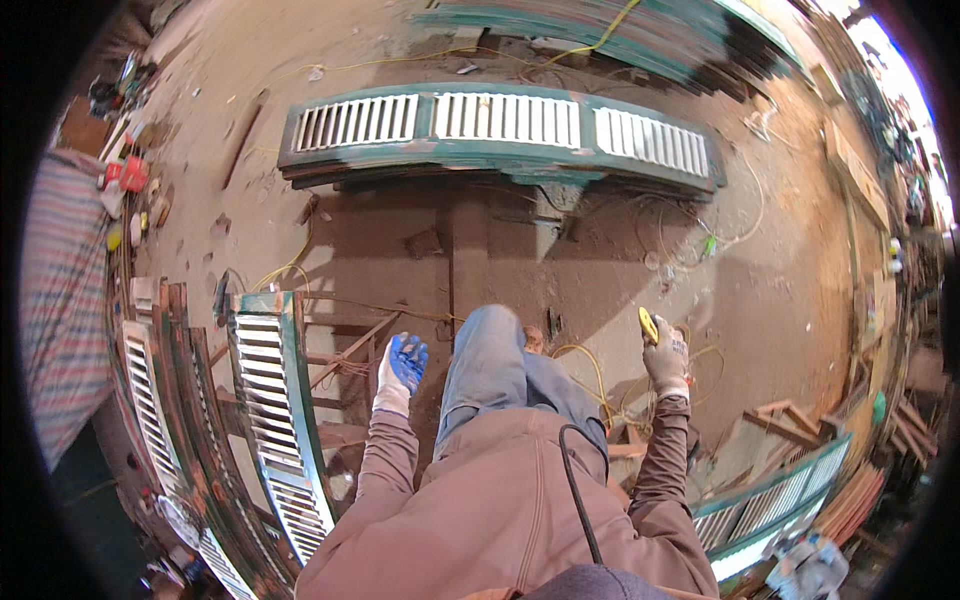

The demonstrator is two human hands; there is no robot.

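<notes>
yellow tool [648, 324] gripped in right hand [667, 358]; left hand [402, 368] empty.

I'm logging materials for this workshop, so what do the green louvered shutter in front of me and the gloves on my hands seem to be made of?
The long shutter looks like wood under worn green paint, with pale slats and bare patches along the frame. The left hand wears what looks like a knit glove with a blue rubbery palm coating; the right hand, in a greyish glove, holds a small yellow object, probably plastic.

shutter [500, 135] ahead on floor, another shutter [275, 420] at left
</notes>
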